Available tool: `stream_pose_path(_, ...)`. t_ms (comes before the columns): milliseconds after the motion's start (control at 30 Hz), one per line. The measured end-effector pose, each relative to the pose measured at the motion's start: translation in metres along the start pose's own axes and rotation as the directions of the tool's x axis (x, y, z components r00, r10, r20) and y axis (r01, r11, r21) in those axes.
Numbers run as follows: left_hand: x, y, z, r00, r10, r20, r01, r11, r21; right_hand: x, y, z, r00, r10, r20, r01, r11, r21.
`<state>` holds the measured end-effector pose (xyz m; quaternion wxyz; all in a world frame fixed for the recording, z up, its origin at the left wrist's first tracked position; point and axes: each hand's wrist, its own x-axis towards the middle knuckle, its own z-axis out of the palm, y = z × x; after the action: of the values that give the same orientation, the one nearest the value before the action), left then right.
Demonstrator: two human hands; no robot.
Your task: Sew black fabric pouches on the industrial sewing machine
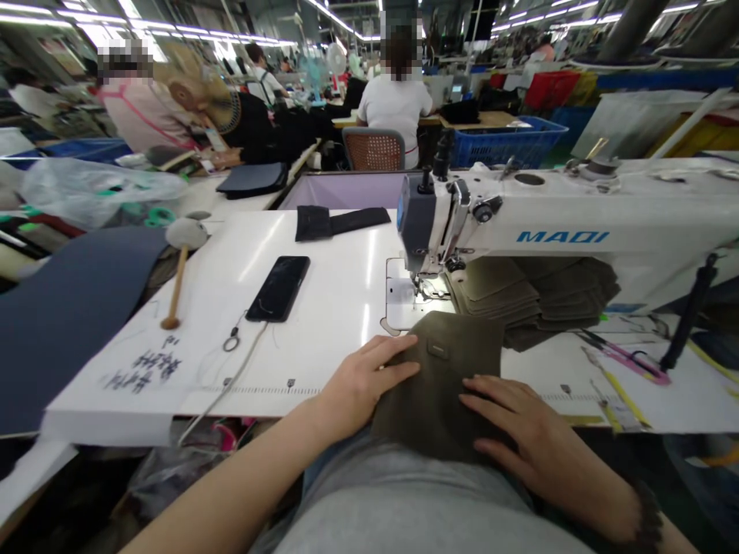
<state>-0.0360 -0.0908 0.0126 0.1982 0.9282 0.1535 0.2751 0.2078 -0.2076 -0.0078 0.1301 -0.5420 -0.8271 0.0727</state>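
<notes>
An olive-brown fabric piece with a small label lies over the front edge of the white sewing table. My left hand rests flat on its left side, fingers stretched out. My right hand lies flat on its lower right part, fingers spread. Just behind the piece stands the needle area of the white MAQI sewing machine. A stack of similar olive pieces sits under the machine's arm.
A black phone with a cable lies left of the needle. A wooden mallet, dark fabric pieces and a navy sheet are further left. Scissors and pens lie at right. Other people sit at benches behind.
</notes>
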Motion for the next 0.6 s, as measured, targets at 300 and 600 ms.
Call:
stream_pose_path(300,-0.054,-0.008,-0.043,0.996,-0.078,0.044,0.081,0.995,-0.063,0.011,-0.014,0.021,0.986,-0.152,0.065,0.156,0.986,-0.059)
stream_pose_path(600,-0.081,-0.025,-0.029,0.934,-0.342,0.101,0.33,0.936,0.118,0.026,-0.012,0.026,0.976,-0.156,-0.152,0.168,0.983,0.073)
